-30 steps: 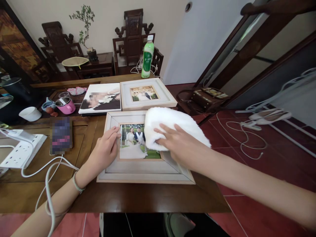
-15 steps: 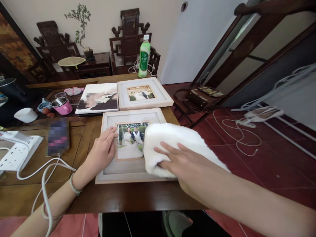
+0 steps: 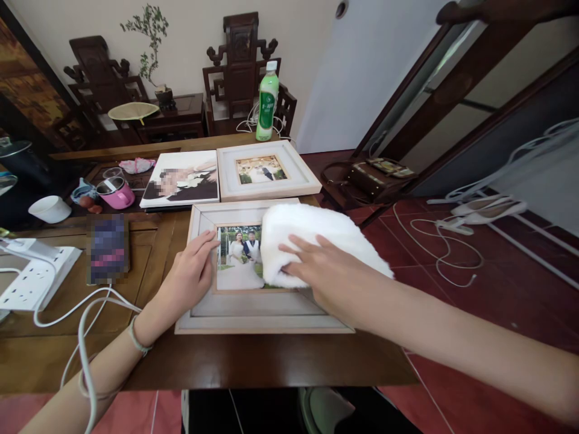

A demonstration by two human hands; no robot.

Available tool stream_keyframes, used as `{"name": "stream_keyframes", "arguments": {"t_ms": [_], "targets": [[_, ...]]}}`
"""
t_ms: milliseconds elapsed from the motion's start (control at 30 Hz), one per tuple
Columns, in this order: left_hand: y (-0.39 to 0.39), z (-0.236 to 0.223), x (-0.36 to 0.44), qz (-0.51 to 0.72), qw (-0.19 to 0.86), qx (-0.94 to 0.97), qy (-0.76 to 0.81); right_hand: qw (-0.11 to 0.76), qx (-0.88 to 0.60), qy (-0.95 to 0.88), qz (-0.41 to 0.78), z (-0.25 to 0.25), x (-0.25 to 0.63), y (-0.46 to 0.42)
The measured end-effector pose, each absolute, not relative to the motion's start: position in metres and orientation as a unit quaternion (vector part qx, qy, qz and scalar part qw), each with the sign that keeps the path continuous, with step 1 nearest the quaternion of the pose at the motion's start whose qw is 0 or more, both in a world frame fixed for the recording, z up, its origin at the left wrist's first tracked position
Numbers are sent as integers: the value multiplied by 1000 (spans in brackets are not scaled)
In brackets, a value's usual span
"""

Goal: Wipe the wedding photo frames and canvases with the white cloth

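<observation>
A whitish picture frame (image 3: 271, 320) with a photo of two people lies flat near the table's front edge. My left hand (image 3: 195, 260) rests on its left side, fingers stretched toward the photo's edge. With my right hand (image 3: 312, 265) I grip a fluffy white cloth (image 3: 330, 229), pressing it on the frame's right half; the thumb goes into a fold. The cloth hides the right part of the photo and hangs past the frame's right side. Behind lie a second framed photo (image 3: 298, 161) and a frameless photo panel (image 3: 181, 196).
A green bottle (image 3: 268, 102) stands at the table's back edge. On the left are a pink mug (image 3: 118, 196), a white cup (image 3: 49, 210), a phone (image 3: 107, 248) and a power strip (image 3: 49, 289) with loose white cables. A brown bag (image 3: 366, 181) sits beyond the table's right side.
My right hand and the cloth have moved away from me and slightly left, uncovering the frame's lower right corner. My left hand keeps its place on the frame.
</observation>
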State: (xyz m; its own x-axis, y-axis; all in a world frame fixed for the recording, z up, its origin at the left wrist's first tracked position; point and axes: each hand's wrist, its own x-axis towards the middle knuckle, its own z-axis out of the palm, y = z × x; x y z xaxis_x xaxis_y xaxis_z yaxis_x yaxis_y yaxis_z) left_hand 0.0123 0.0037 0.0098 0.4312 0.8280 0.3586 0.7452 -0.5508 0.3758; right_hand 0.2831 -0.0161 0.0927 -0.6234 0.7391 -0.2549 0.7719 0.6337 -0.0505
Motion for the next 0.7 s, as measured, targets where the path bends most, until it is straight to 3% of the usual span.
{"name": "stream_keyframes", "arguments": {"t_ms": [200, 333, 500, 700], "targets": [[4, 11, 13, 246, 79, 841, 474, 131, 367, 915, -108, 88, 286, -61], [4, 11, 13, 245, 80, 843, 472, 78, 368, 920, -107, 85, 289, -72], [4, 11, 14, 252, 80, 838, 477, 75, 398, 906, -123, 92, 283, -58], [5, 7, 12, 270, 76, 841, 462, 68, 426, 900, -55, 81, 280, -15]]}}
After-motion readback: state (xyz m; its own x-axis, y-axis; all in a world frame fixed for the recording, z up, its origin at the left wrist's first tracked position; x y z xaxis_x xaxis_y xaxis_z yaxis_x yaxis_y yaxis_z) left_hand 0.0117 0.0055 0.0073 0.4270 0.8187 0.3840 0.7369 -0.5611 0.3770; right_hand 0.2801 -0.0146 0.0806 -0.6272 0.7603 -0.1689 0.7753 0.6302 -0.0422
